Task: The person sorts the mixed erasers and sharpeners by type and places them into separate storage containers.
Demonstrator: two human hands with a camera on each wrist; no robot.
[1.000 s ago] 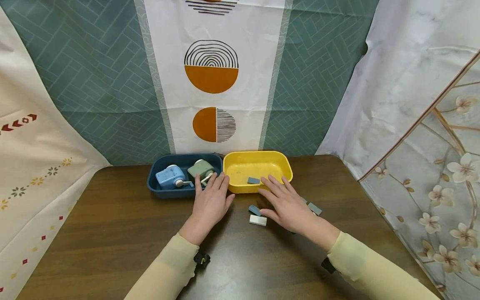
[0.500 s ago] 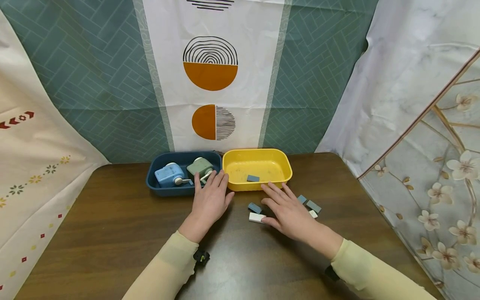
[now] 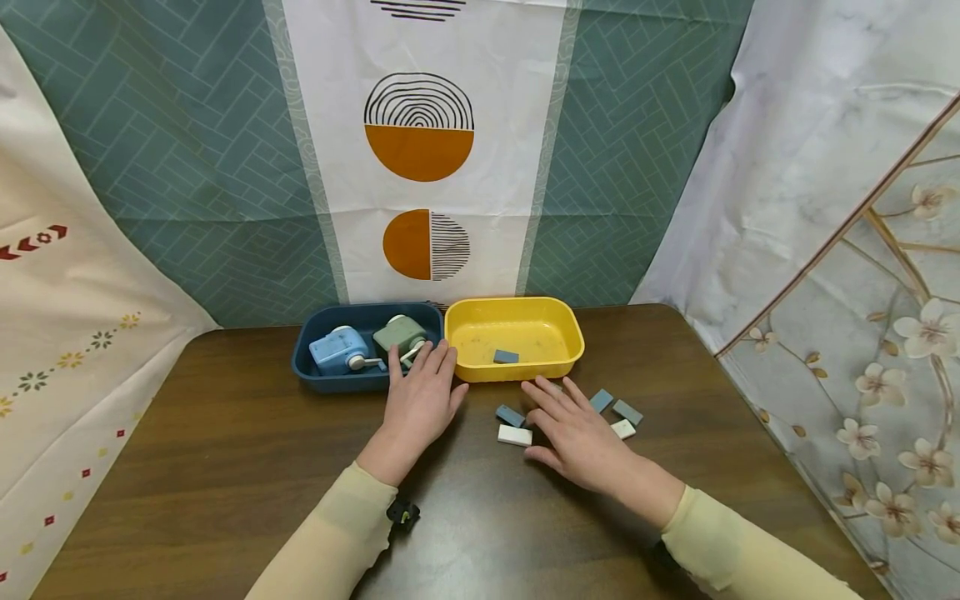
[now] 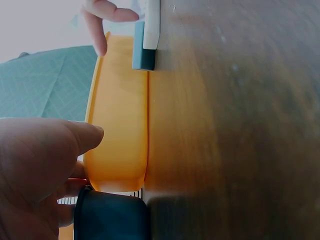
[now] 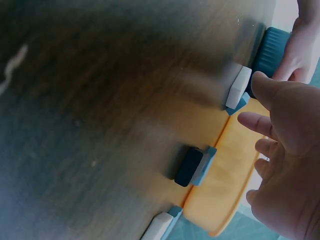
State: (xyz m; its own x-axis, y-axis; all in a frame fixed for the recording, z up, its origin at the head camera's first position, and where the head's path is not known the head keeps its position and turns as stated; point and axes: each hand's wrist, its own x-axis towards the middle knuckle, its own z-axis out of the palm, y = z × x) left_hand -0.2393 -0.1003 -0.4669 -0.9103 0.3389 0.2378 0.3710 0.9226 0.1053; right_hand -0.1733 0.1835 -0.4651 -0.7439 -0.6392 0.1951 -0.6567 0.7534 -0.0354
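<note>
Both hands (image 3: 422, 400) (image 3: 574, 435) outstretched, palm down — fingers (image 3: 447, 363) loosely extended

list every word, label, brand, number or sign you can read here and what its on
No readable text in any view.
Light blue item in the dark blue tray: faint marks, too small to read.
Blocks: no lettering that I can make out.
Middle backdrop panel: printed circles and lines, no letters.
Left cloth: red chevrons and small motifs, a pattern rather than text.
</note>
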